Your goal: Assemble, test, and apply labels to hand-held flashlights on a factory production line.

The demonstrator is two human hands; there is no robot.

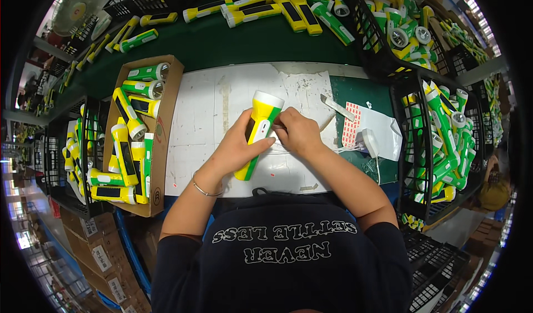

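Observation:
A yellow and green flashlight (260, 125) with a white head stands tilted over the white work surface, its head pointing away from me. My left hand (237, 147) is wrapped round its body, the thumb lying across the front below a small white switch panel. Close against the flashlight's right side is my right hand (300, 132), its fingers curled and pinched together. What those fingertips hold, if anything, is hidden. A thin white cable (331, 149) runs from under my right hand toward a white plug-in adapter (368, 143) on the right.
An open cardboard box (166, 125) of flashlights stands left, beside a black crate (44, 160). More black crates (426, 146) full of flashlights stand right. A utility knife (337, 107) and a red-dotted sticker sheet (351, 125) lie nearby. Several flashlights (252, 14) line the green far surface.

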